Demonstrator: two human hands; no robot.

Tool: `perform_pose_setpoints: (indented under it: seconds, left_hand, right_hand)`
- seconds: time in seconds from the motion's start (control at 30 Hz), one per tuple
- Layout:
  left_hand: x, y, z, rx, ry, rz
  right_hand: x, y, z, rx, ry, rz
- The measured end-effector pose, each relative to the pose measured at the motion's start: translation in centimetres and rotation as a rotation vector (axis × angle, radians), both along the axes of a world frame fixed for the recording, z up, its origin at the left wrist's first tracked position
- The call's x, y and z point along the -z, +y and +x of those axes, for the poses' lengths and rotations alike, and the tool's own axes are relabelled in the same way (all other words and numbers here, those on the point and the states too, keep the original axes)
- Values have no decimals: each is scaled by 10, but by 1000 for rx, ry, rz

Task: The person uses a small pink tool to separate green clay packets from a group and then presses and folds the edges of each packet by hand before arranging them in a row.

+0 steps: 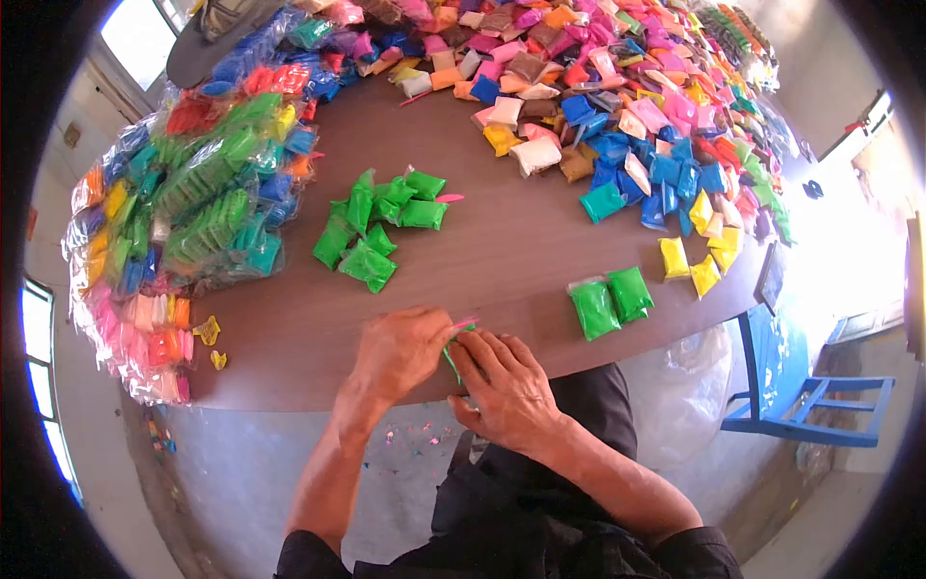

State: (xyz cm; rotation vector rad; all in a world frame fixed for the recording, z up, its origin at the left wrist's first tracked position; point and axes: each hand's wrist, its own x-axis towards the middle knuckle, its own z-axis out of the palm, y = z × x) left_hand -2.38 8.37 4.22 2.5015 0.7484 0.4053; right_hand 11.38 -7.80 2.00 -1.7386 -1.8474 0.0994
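At the table's front edge, my left hand is closed, with a thin pink strip at its fingertips. Close on its right, my right hand has its fingers curled over a green packet, most of which is hidden. Beyond my hands lies a loose group of green packets, with another pink strip beside it. Two plump green packets sit side by side to the right of my right hand.
Bagged coloured packets pile up on the left of the brown table. A large heap of loose packets covers the back right. Yellow scraps lie front left. A blue chair stands at the right.
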Motion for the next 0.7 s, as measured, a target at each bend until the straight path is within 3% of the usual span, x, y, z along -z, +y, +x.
perform_pose_setpoints:
  seconds: [0.07, 0.17, 0.37, 0.47, 0.57, 0.7]
  left_hand:
    - [7, 4, 3, 33, 39, -38]
    - [7, 14, 6, -43, 105, 119]
    - [11, 14, 13, 79, 89, 15]
    - [5, 39, 32, -16, 123, 257]
    - [-5, 35, 41, -11, -215, 149]
    - [-5, 22, 30, 9, -151, 101]
  right_hand:
    - [1, -1, 0, -12, 6, -11]
    - [3, -1, 1, -13, 11, -26]
    - [6, -2, -1, -10, 20, -19]
    - [5, -4, -2, -3, 26, -23]
    - [7, -2, -1, 0, 30, -10]
    - [7, -3, -4, 31, 64, 10]
